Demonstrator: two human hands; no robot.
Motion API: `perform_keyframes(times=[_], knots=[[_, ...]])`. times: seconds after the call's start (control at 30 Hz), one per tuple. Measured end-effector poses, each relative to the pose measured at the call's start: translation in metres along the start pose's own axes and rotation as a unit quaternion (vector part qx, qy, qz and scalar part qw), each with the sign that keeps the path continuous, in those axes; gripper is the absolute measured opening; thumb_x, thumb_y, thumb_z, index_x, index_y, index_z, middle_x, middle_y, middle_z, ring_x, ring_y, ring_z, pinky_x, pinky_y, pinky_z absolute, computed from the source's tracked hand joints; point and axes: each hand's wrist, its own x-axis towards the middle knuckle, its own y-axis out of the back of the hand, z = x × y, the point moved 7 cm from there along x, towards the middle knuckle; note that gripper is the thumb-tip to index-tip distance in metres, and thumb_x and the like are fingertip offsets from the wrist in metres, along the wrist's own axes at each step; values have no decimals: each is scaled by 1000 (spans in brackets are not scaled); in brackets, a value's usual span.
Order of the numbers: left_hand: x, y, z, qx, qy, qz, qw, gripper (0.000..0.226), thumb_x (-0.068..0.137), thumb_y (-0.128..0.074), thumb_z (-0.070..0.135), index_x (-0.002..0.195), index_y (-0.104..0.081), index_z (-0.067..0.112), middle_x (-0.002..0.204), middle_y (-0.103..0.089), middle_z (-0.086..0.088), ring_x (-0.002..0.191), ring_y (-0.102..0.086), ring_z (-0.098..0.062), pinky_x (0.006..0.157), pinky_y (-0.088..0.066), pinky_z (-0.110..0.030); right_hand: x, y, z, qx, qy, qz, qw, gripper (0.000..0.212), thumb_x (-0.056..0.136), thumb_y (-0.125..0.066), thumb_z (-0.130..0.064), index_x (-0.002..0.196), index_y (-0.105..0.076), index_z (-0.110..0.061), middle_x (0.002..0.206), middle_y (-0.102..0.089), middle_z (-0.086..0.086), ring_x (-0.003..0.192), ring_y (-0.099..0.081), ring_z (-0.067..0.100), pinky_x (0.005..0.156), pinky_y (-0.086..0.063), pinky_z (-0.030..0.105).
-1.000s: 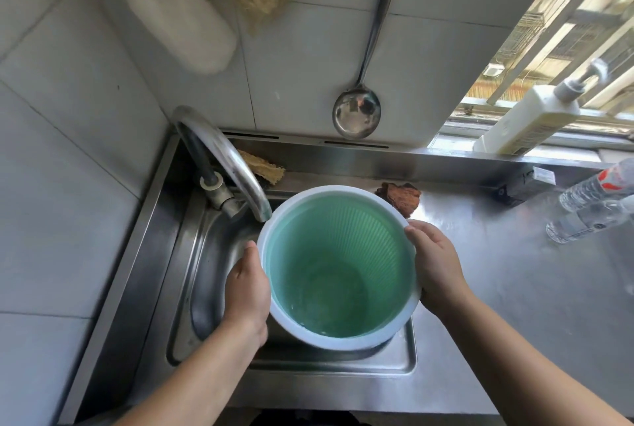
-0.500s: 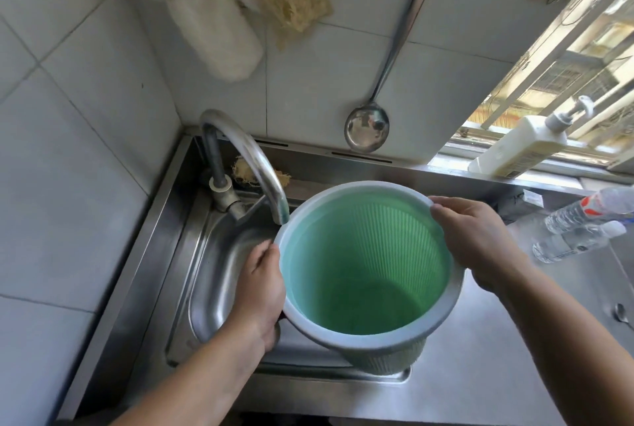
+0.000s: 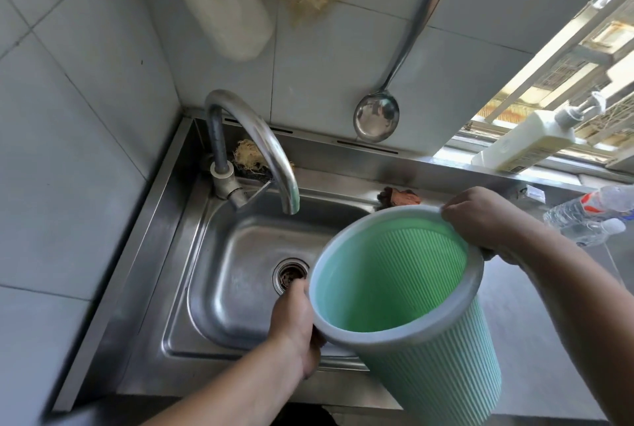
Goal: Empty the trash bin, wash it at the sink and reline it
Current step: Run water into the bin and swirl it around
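You are gripping the trash bin rim with your left hand and right hand, its mouth tilting toward the sink at centre left.

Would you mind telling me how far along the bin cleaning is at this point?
Emptying looks done: the green trash bin holds no rubbish and no liner. Washing is in hand: the left hand and right hand grip its grey rim, tilting its opening towards the sink. No water runs from the faucet, and whether rinse water remains inside cannot be told. Relining is left; no bag is in view.
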Motion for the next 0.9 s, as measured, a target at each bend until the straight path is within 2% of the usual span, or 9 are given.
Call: perform_keyframes(times=[0.1, 0.17, 0.2, 0.27, 0.4, 0.5, 0.6, 0.77, 0.9], knots=[[10, -1, -16, -28, 26, 13, 999, 22, 88, -55, 22, 84, -76, 18, 83, -78, -10, 64, -70, -25, 63, -47, -32, 16, -13, 1, -108, 11, -28, 994, 12, 87, -52, -10, 79, -61, -10, 68, -57, 7, 53, -52, 15, 42, -44, 22], [16, -4, -27, -37, 47, 8, 998, 19, 87, -59, 25, 85, -76, 17, 85, -77, -9, 68, -68, -25, 60, -43, -28, 23, -27, 0, -169, 30, -70, 983, 15, 85, -52, -10, 73, -60, -11, 69, -62, 7, 56, -57, 14, 40, -47, 18], [18, -6, -32, -37, 62, 2, 997, 17, 85, -62, 26, 83, -76, 17, 83, -76, -10, 67, -67, -25, 58, -42, -26, 27, -33, 1, -215, 20, -101, 971, 14, 84, -53, -10, 76, -65, -10, 75, -68, 8, 63, -64, 17, 47, -52, 16], [25, -10, -42, -45, 93, -12, 995, 15, 81, -65, 23, 78, -78, 15, 78, -75, -9, 60, -68, -24, 52, -45, -24, 29, -45, 0, -362, 34, -138, 921, 16, 81, -56, -11, 82, -72, -11, 88, -75, 9, 80, -71, 22, 70, -55, 21], [35, -15, -50, -60, 135, -26, 989, 18, 83, -63, 17, 83, -80, 12, 79, -75, -9, 53, -68, -24, 48, -47, -23, 31, -54, -7, -510, 65, -158, 843, 28, 77, -61, -9, 54, -47, -15, 56, -57, 6, 71, -60, 23, 63, -42, 24], [43, -18, -56, -56, 153, -29, 986, 22, 86, -58, 16, 94, -78, 15, 81, -72, -7, 51, -64, -21, 45, -41, -20, 37, -61, -11, -544, 95, -163, 818, 30, 76, -61, -6, 54, -43, -16, 51, -55, 3, 61, -58, 22, 68, -47, 26], [50, -20, -65, -37, 170, -23, 985, 20, 86, -52, 14, 82, -71, 19, 59, -62, 2, 39, -53, -15, 38, -31, -15, 37, -65, -12, -568, 113, -188, 793, 30, 76, -57, -3, 53, -43, -14, 34, -43, 2, 55, -50, 16, 67, -45, 24], [57, -20, -78, 17, 193, -24, 981, 28, 87, -41, 12, 67, -58, 19, 42, -45, 6, 27, -31, -10, 31, -17, -12, 38, -70, -11, -590, 109, -224, 768, 32, 82, -46, 2, 54, -47, -13, 16, -32, -3, 34, -40, 6, 32, -34, 15], [62, -22, -87, 28, 207, -35, 977, 28, 88, -37, 11, 76, -60, 21, 44, -44, 6, 28, -30, -9, 31, -16, -11, 38, -73, -14, -572, 109, -218, 783, 32, 82, -48, 1, 53, -44, -12, 25, -39, 0, 43, -37, 10, 46, -36, 22]])
